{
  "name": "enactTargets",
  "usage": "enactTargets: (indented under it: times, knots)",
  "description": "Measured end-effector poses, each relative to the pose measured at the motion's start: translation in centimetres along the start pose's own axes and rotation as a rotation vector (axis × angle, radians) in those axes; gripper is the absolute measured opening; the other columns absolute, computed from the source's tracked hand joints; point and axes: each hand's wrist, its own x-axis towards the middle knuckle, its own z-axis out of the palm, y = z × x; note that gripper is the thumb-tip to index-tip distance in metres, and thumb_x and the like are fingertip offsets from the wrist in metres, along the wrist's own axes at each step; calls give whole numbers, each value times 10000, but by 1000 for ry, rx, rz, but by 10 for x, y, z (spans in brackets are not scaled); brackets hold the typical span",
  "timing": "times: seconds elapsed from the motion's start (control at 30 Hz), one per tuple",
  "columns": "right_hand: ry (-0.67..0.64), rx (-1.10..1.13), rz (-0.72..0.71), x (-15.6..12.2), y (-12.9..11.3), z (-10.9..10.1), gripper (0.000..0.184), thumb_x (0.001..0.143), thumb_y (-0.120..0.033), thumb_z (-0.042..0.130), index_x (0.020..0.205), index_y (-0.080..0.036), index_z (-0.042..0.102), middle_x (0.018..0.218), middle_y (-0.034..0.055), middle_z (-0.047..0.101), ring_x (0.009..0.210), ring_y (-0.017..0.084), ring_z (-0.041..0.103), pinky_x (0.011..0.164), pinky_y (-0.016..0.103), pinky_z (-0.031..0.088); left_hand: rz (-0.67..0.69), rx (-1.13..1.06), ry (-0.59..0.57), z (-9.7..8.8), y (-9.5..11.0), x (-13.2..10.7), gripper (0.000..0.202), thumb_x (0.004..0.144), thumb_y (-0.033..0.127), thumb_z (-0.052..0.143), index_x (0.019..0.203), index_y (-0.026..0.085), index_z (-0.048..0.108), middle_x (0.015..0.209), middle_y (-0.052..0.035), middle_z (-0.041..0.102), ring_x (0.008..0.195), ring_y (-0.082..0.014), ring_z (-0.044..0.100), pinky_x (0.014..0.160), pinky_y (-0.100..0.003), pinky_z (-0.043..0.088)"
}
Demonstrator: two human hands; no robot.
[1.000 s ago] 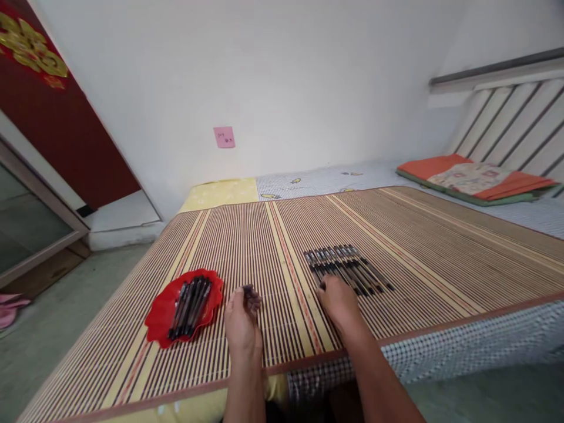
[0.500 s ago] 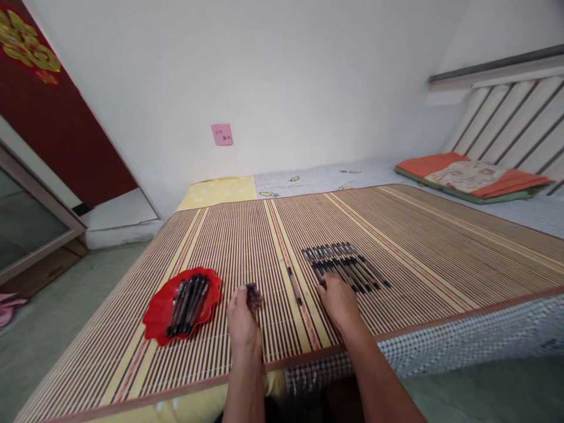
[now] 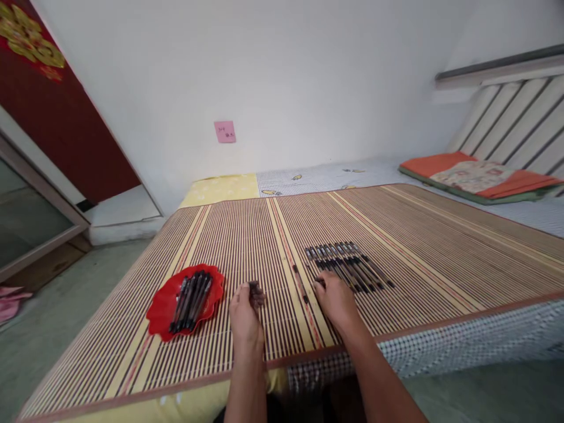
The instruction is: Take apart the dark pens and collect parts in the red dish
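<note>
My left hand [image 3: 245, 314] is closed above the mat, thumb and fingers pinched around a small dark object [image 3: 254, 285] whose kind I cannot make out. Between my hands a single pen [image 3: 300, 284] without a visible cap lies on the mat. My right hand [image 3: 337, 299] is at the near left end of a row of dark capped pens [image 3: 348, 264], its fingertips together and low to the mat. Whatever the right fingertips hold, if anything, is hidden. More dark pens [image 3: 190, 299] rest in a red scalloped plate [image 3: 159, 302] left of my left hand.
The striped bamboo mat [image 3: 238, 235] covers a bed. A folded orange and green cloth [image 3: 480, 173] lies at the back right by the white headboard [image 3: 520, 111]. A pink note [image 3: 225, 132] is stuck on the white wall [image 3: 317, 76].
My right hand has shifted slightly left, away from the end of the pen row. My left hand keeps its pinch almost in place. The view has turned slightly.
</note>
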Motion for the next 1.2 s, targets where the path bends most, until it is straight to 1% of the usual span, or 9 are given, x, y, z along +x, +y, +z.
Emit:
enactTargets:
  times: [0.17,0.27,0.4,0.6,0.8,0.97,1.07,1.13,1.2]
  knots:
    - [12,4,16,0,-1,3,161,968,-177,587,1086,-124,682,1131,143,697,981,241,689,767,293,419,-18,-10,6,0,2,1,283,567,350,751,731,142,650,573,15,640,476,-108,570,470,-214,427]
    - [-18,12,-2,-2,-4,6,133,962,-174,592,1050,-131,682,1104,129,704,940,235,692,743,290,407,-27,-10,4,1,2,1,304,540,359,758,722,145,642,571,15,638,469,-107,568,472,-218,430]
    - [-39,33,-33,-4,-9,8,103,959,-161,582,1003,-157,675,1078,99,712,951,214,690,752,269,400,-32,10,-9,0,0,2,338,525,378,771,730,144,640,578,15,634,466,-102,562,471,-220,430]
    - [-76,70,-26,-7,-18,12,141,961,-254,619,1036,-147,670,1065,113,716,943,229,698,749,275,411,-11,69,-52,-3,-6,5,340,558,409,781,720,144,643,585,13,628,470,-99,549,462,-214,393]
    - [-48,33,-63,-11,-27,14,167,958,-248,624,1078,-135,650,1128,129,693,1008,242,693,760,280,419,-10,112,-70,-3,-11,4,366,559,421,802,734,137,653,595,6,629,494,-101,540,481,-219,407]
    - [-107,-23,-49,-13,-32,9,167,967,-253,599,1064,-126,647,1028,139,734,949,247,717,724,288,412,-24,143,-106,-5,-13,6,393,571,449,815,745,137,649,611,3,631,494,-102,538,483,-222,410]
    - [-102,-32,-42,-14,-33,8,164,970,-249,577,1035,-123,661,1003,151,749,907,246,723,704,290,406,-20,182,-133,-6,-14,7,409,592,480,811,737,137,644,602,1,623,482,-97,526,475,-216,392]
    - [-80,25,-44,-15,-35,9,136,950,-236,591,973,-131,675,960,144,757,866,240,720,695,286,406,-8,234,-151,-7,-14,7,413,622,501,800,744,136,650,611,-4,628,492,-97,528,475,-213,391]
    - [-50,171,-69,-17,-39,13,106,925,-225,612,887,-151,676,872,106,753,802,215,704,681,271,409,-9,312,-188,-7,-16,6,431,646,525,794,774,132,671,658,-25,656,531,-112,558,477,-214,399]
